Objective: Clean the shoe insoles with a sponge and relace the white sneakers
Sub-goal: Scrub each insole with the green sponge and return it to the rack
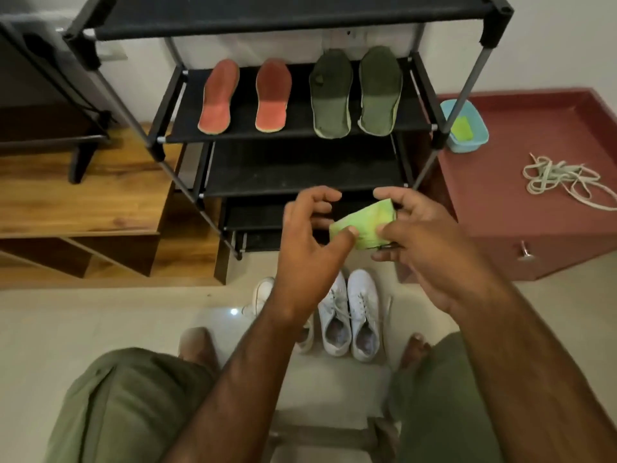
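Green sponge (362, 228) pinched at its ends by left hand (307, 242) and right hand (430, 252).

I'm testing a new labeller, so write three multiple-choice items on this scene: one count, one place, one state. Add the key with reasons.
1. How many insoles lie on the rack shelf? A four; B two; C six.
2. Where are the loose laces? A on the rack shelf; B on the maroon cabinet; C under the insoles.
3. The green sponge is: A lying on the rack shelf; B resting on the maroon cabinet; C held by the left hand and right hand.

Key: 1 A, two reddish and two green ones lie side by side. 2 B, they lie tangled on its top. 3 C, both thumbs press on it in the air.
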### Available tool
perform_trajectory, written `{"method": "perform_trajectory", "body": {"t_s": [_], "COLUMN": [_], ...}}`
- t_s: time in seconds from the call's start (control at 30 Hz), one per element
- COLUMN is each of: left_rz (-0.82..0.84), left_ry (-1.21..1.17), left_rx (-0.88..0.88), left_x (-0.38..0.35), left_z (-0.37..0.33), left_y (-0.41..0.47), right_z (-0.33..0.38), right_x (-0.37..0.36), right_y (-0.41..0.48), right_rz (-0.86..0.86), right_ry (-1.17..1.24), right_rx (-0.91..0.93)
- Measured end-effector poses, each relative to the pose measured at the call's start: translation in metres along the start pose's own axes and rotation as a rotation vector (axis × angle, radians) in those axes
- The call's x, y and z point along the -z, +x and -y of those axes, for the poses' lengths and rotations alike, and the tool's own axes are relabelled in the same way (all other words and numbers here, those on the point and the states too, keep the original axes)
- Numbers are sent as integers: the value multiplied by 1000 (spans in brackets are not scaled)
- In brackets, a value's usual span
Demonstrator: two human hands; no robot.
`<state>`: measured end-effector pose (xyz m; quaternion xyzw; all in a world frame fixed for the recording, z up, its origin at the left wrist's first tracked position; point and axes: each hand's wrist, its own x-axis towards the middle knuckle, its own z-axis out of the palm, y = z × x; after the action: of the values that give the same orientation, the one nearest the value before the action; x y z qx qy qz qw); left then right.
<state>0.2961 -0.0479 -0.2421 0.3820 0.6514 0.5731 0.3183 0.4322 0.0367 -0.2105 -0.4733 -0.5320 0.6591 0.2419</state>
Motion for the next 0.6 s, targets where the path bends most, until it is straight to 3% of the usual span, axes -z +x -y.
{"method": "perform_trajectory", "body": {"t_s": [0.07, 0.17, 0.33, 0.5, 0.6], "left_rz": [20, 117, 79, 44, -6], "left_ry": [235, 362, 313, 222, 90], "left_rx": [-156, -273, -178, -105, -24], "left_x": [7, 14, 25, 34, 36], "left_z": [-3, -7, -8, -2, -5], "left_y": [-20, -49, -95, -123, -129], "right_z": [-9, -17, -31, -47, -49], "right_x": [-5, -7, -6, -21, -27], "right_y": [-28, -59, -103, -120, -127], "right_rz": [24, 54, 192, 40, 60], "right_ry": [18, 55, 199, 72, 107], "right_rx": [19, 41, 47, 93, 109]}}
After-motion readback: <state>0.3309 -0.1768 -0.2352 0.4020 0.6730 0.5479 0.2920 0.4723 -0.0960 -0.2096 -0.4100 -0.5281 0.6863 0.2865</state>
